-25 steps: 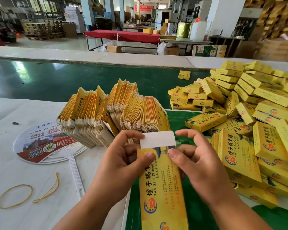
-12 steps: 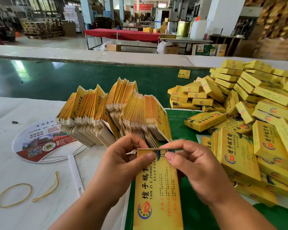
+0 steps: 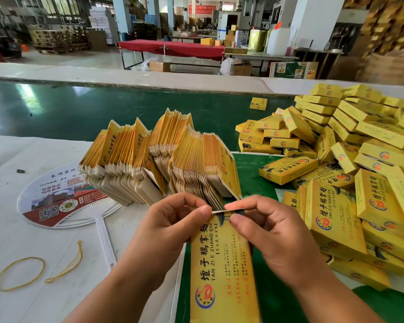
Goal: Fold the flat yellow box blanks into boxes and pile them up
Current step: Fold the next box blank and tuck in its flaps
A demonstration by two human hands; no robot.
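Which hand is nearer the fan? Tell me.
Left. The left hand pinches the box top just right of the fan. The right hand is farther right, across the box from the fan.

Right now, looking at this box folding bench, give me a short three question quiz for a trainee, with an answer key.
1. True or false: both hands hold the same yellow box at its far end.
2. Where do the finished boxes lie?
A. on the person's right
B. on the hand fan
C. on the red table behind
3. Fill in: the upright stack of flat blanks stands just beyond the hands, and to its left lies a printed hand ____.

Key:
1. True. The left hand and right hand each pinch the top flap edge.
2. A
3. fan
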